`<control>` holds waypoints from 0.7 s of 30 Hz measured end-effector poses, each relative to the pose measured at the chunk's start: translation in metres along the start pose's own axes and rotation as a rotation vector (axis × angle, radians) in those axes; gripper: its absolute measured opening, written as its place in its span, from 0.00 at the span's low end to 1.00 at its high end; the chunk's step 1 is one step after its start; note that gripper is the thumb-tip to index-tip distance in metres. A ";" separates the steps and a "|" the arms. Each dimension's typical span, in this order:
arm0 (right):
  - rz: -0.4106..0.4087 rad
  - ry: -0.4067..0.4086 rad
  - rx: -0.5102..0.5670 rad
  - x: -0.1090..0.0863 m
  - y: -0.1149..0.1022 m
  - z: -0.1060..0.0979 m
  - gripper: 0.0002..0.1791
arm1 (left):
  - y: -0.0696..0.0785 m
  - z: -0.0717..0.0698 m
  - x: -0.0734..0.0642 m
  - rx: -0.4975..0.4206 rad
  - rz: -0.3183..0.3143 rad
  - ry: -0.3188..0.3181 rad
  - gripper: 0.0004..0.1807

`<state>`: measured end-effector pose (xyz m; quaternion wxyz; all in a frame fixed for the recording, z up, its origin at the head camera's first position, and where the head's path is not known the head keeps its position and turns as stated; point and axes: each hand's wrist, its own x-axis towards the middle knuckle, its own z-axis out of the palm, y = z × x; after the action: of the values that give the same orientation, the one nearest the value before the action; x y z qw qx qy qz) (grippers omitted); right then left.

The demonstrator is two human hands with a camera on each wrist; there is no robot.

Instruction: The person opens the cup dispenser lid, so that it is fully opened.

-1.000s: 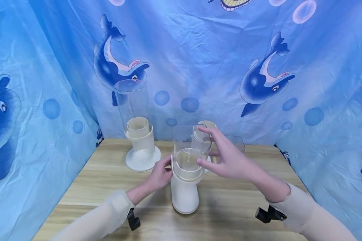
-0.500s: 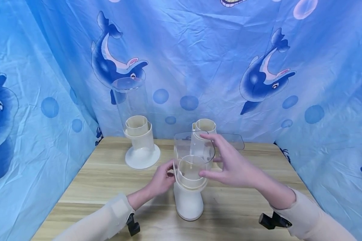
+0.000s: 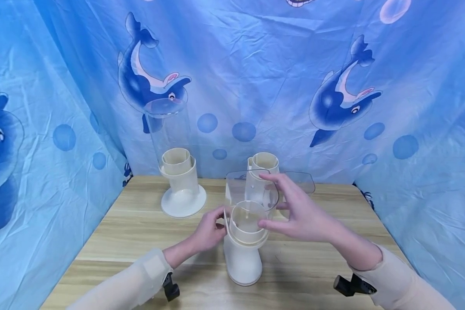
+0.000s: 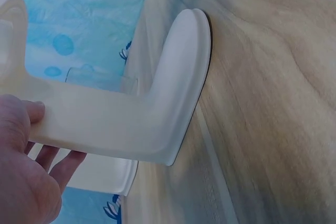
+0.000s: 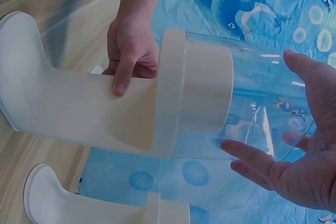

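A cream plastic stand [image 3: 243, 262] with a rounded foot is upright at the front middle of the table. A short clear tube [image 3: 237, 186] sits on its collar, around the cream inner ring [image 5: 210, 87]. My left hand [image 3: 208, 228] grips the stand's column just below the collar, thumb on one side, fingers round the other, as the left wrist view shows. My right hand [image 3: 304, 211] holds the tube from the right near its open end, thumb and fingers spread round the wall. One fingertip shows through the clear plastic in the right wrist view.
At the back left is a similar stand [image 3: 184, 202] carrying a taller clear tube [image 3: 168, 129]. Another stand [image 3: 265, 161] rises behind the front one, partly hidden, with a clear sheet-like piece [image 3: 305, 183] to its right. Dolphin-printed curtain [image 3: 252, 86] surrounds the wooden table [image 3: 139, 241].
The front stand and tube have shifted slightly toward me and to the right, with both hands still on them. Over the last half second almost nothing moves.
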<state>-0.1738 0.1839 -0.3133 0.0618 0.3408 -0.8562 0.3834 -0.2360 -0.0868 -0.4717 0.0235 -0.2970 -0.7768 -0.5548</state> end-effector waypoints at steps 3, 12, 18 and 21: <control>0.000 -0.005 -0.003 -0.001 0.000 -0.001 0.55 | 0.001 -0.002 0.001 0.001 -0.021 -0.018 0.17; -0.043 -0.040 -0.002 0.004 0.003 -0.011 0.53 | 0.004 -0.008 0.004 0.038 -0.017 -0.029 0.25; -0.094 -0.056 0.118 -0.001 0.017 -0.022 0.45 | 0.005 -0.008 -0.003 0.045 -0.014 -0.036 0.28; -0.073 0.005 0.086 -0.007 0.015 -0.022 0.45 | 0.007 -0.007 -0.004 0.068 -0.002 -0.036 0.28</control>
<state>-0.1814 0.2102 -0.3100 0.0629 0.3731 -0.8259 0.4181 -0.2311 -0.0935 -0.4640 0.0189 -0.3051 -0.7959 -0.5226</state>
